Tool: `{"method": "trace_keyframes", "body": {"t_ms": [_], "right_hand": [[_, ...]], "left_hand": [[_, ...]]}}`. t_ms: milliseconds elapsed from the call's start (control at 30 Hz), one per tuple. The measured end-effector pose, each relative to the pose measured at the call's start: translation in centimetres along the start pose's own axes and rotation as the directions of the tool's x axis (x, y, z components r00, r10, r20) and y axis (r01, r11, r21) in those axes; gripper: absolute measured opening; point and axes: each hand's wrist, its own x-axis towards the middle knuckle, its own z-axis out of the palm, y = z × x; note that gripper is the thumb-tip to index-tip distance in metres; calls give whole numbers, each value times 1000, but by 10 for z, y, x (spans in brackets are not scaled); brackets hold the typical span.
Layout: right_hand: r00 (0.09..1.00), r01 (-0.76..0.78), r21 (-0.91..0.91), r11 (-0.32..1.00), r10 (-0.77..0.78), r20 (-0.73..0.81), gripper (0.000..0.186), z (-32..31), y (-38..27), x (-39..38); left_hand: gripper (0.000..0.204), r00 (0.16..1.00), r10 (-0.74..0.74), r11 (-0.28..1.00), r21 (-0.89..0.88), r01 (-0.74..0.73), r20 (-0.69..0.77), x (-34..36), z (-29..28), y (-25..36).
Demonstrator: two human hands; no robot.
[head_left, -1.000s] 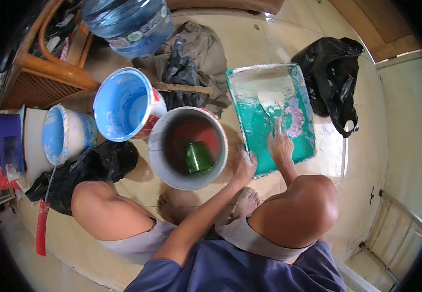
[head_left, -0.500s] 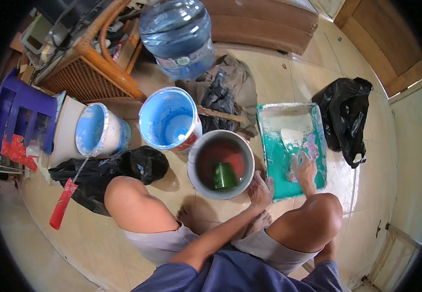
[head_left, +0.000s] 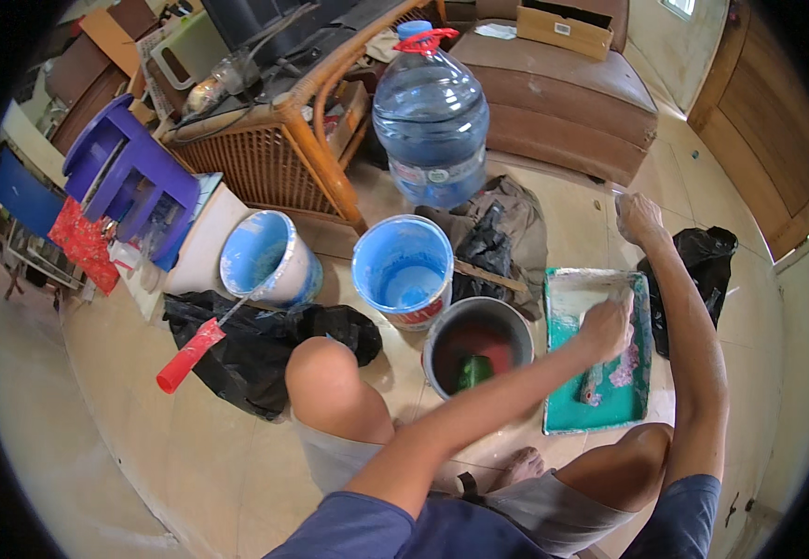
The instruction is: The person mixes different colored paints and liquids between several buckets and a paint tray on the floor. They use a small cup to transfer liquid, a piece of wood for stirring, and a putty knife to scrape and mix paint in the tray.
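My left hand (head_left: 608, 328) is over the green paint tray (head_left: 554, 419), its fingers curled together and slightly blurred; anything inside them is hidden. Farther out and to the right, my right hand (head_left: 640, 220) is raised in a closed fist near the black plastic bag (head_left: 714, 256). What it may hold is too small to make out. A paint-smeared, roller-like piece (head_left: 592, 384) lies in the tray, beside pinkish paint residue (head_left: 624, 367). Left of the tray stands a grey bucket (head_left: 431, 349) with reddish-dark liquid and a green container (head_left: 473, 371) in it, partly behind my left forearm.
Two paint-stained buckets, one blue inside (head_left: 403, 270) and one whitish (head_left: 297, 275), stand left. A red-handled roller frame (head_left: 190, 356) leans there over black plastic (head_left: 237, 373). Behind are a large water bottle (head_left: 431, 121), a stick (head_left: 490, 276), a purple stool (head_left: 134, 186) and a brown sofa (head_left: 554, 121).
My right hand has lifted out of the tray and moved far forward, now closed. My left hand has gone from beside the grey bucket to above the tray. The view has tilted up.
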Motion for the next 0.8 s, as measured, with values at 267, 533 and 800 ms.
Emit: {"method": "trace_keyframes", "body": {"t_ms": [267, 533, 800], "right_hand": [[986, 162, -40, 986, -160, 53, 15, 62, -45, -13], [967, 198, -74, 977, -183, 180, 18, 118, -22, -2], [944, 317, 80, 945, -323, 72, 21, 122, -64, 14]], "left_hand": [[24, 909, -45, 844, 502, -187, 415, 31, -203, -72], [19, 989, -130, 929, 357, 94, 76, 6, -248, -150], [21, 979, -194, 918, 365, 157, 66, 9, -257, -141]]}}
